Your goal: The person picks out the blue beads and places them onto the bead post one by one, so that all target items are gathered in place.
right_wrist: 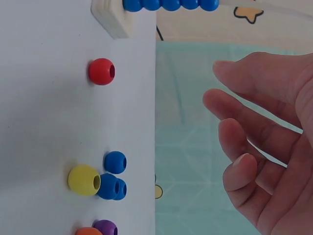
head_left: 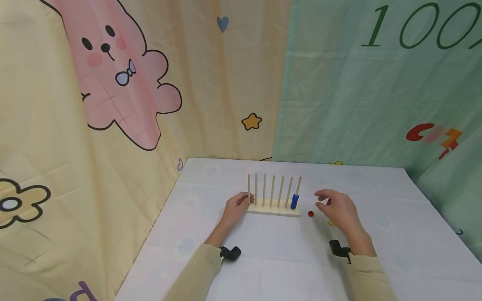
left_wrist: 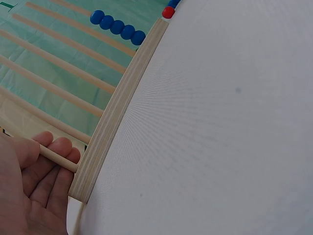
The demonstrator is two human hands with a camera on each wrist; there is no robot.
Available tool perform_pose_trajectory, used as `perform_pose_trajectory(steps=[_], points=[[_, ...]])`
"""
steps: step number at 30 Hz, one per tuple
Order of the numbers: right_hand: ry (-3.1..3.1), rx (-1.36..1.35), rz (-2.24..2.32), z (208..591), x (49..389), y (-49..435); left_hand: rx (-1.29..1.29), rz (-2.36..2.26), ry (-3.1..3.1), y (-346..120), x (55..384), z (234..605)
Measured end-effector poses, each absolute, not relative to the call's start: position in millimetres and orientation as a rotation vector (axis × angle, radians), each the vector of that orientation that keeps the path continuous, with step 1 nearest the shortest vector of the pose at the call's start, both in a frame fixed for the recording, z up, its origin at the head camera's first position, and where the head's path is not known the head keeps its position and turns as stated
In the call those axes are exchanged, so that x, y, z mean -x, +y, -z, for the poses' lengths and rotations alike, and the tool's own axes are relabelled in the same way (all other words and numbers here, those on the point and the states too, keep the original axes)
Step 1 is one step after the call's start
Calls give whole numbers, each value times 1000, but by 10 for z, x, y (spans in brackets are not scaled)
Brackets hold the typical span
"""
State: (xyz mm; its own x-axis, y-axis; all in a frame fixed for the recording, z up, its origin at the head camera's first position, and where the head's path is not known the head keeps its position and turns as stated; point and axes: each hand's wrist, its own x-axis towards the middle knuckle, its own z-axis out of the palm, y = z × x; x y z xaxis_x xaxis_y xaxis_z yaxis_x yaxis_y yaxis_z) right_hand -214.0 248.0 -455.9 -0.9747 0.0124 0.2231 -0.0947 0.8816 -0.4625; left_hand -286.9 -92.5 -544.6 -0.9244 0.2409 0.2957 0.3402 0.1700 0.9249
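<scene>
A wooden peg rack (head_left: 273,210) stands on the white-covered table, several upright pegs in its base. Blue beads (head_left: 294,202) are stacked on its rightmost peg; the other pegs carry none. My left hand (head_left: 237,205) pinches the leftmost peg (left_wrist: 59,159) between thumb and fingers. To the right of the rack, my right hand (head_left: 342,211) hovers above the table, thumb and fingers apart and nothing between them. Below it lie a red bead (right_wrist: 101,72) near the rack's end and a yellow bead (right_wrist: 83,179) farther off.
Loose blue beads (right_wrist: 115,162) lie beside the yellow one. A purple bead (right_wrist: 106,226) and an orange bead (right_wrist: 88,231) show at the right wrist view's bottom edge. Printed curtains (head_left: 226,83) hang behind and to the left of the table (head_left: 278,267).
</scene>
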Motion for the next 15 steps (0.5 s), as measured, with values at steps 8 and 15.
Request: perform_pose_trajectory(steps=[8, 15], points=[[-2826, -59, -683, 4625, 2102, 2637, 632, 1890, -2308, -937, 2875, 5455], [-2842, -42, -712, 4762, 2095, 2769, 599, 1911, -2317, -927, 2866, 5426]])
